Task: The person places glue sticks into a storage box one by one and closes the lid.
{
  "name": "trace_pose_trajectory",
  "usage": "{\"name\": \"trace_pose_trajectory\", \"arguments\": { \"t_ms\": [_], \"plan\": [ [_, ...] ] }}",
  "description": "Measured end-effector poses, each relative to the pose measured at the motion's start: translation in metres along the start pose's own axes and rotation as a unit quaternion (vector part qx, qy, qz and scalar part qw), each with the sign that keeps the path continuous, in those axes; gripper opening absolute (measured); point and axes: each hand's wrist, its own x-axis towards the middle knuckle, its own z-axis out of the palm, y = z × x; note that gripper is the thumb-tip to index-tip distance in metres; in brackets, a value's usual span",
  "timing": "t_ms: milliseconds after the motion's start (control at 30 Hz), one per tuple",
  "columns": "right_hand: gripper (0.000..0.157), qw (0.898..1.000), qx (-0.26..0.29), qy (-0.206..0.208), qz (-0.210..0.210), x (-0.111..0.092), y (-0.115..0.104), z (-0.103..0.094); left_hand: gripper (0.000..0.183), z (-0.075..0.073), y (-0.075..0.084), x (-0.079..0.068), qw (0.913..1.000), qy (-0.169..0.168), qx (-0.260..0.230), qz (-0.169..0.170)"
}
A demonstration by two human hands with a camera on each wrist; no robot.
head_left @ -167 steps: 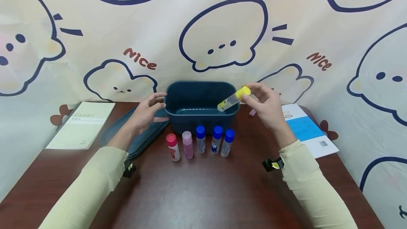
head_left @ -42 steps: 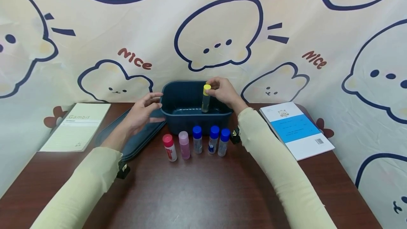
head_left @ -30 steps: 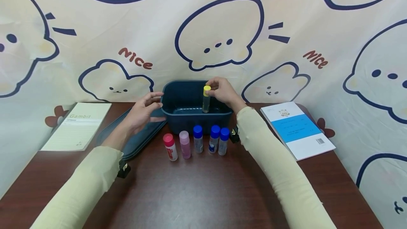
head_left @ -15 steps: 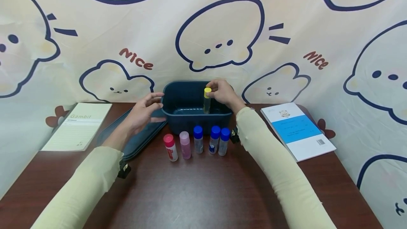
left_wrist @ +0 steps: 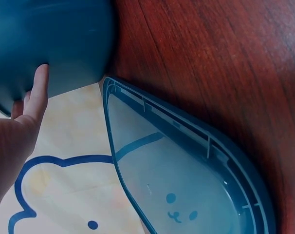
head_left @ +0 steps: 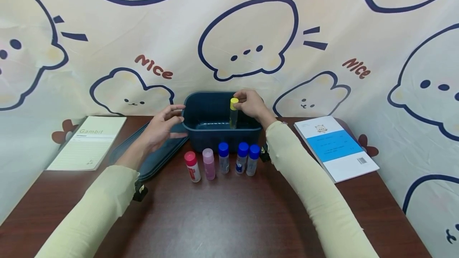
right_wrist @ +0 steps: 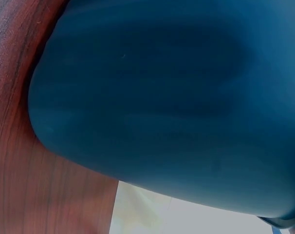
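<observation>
Yellow-capped tube (head_left: 233,116): translucent cylinder, near-upright inside the bin (head_left: 214,136), toward three o'clock; could topple if released off-balance. Right hand (head_left: 252,106): pinching its cap (head_left: 234,101). The bin: glossy, round-cornered blue plastic. Left hand (head_left: 161,126): fingers extended, touching its nine-o'clock end. Five capped tubes (head_left: 224,160), six o'clock: might tip if it slides.

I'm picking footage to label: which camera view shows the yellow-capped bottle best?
The head view: it shows the upright yellow-capped bottle inside the blue bin, its cap pinched by the right hand. Neither wrist view shows the bottle: the left catches the bin's outside and the lid, the right mainly the bin's outside.
</observation>
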Motion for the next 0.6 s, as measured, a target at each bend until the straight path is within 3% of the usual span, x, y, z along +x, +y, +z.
{"name": "trace_pose_trajectory", "arguments": {
  "t_ms": [600],
  "plan": [
    [0.033, 0.999, 0.012, 0.031, -0.024, -0.0022, -0.003, -0.0066, 0.048, 0.0004, 0.0012, -0.0008, 1.0, 0.0, 0.004, -0.004]
  ]
}}
